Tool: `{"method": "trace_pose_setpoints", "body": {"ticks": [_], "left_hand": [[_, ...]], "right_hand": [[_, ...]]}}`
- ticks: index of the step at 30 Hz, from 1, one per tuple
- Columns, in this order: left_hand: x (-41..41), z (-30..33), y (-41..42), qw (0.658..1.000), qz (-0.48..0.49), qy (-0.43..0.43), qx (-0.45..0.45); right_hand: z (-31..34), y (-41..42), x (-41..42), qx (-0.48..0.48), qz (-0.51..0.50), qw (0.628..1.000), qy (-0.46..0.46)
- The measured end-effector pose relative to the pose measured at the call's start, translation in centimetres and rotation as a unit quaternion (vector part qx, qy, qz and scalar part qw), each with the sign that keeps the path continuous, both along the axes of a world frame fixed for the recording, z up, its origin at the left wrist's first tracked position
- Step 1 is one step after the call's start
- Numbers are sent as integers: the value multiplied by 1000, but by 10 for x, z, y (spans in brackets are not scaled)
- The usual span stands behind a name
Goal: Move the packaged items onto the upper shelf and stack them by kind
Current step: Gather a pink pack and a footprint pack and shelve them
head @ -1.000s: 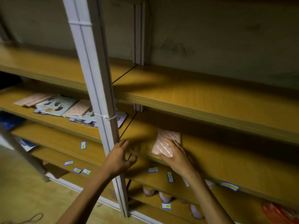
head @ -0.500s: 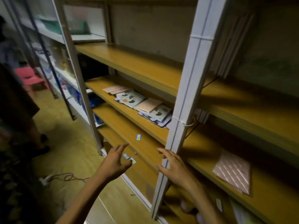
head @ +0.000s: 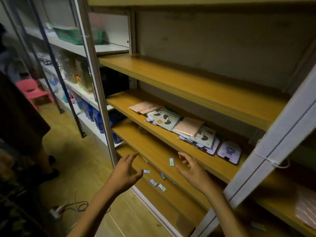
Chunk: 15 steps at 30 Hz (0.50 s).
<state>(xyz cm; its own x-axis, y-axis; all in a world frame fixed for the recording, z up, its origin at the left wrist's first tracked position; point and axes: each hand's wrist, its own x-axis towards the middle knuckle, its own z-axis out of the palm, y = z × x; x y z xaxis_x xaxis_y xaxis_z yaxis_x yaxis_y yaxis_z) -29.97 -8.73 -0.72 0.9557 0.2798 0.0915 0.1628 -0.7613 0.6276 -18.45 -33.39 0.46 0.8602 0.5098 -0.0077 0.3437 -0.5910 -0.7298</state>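
Two empty hands, left and right, hover apart with fingers loose, seemingly reaching for the packets at one o'clock, to grip next and lift to the upper shelf.

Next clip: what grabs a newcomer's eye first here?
Two bare hands, left hand and right hand, hover open and empty before the yellow wooden shelves. Behind them, a loose spread of flat pink and footprint-patterned packets lies on the middle shelf.

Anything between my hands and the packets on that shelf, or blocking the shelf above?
Nothing visible: both the left hand and right hand hover empty below the packets; the upper shelf above looks bare.
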Motion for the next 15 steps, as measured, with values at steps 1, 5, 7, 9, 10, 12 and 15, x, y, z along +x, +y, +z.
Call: {"method": "trace_pose_setpoints", "body": {"ticks": [1, 5, 7, 9, 10, 12, 15], "left_hand": [[5, 0, 10, 1000, -5, -5, 1], [33, 3, 47, 1000, -19, -12, 0], [52, 1, 65, 1000, -24, -13, -3], [74, 0, 79, 999, -29, -16, -7], [85, -1, 86, 999, -30, -17, -4], [111, -2, 100, 999, -35, -22, 12], [152, -2, 122, 998, -55, -20, 28]], "right_hand": [[1, 8, 5, 0, -8, 1000, 0], [5, 38, 28, 6, -37, 999, -7], [4, 52, 43, 11, -46, 999, -4], [1, 66, 58, 9, -53, 999, -6], [-1, 73, 67, 6, -58, 998, -6], [-4, 87, 85, 9, -70, 997, -5], [-12, 108, 114, 24, -81, 996, -16]]}}
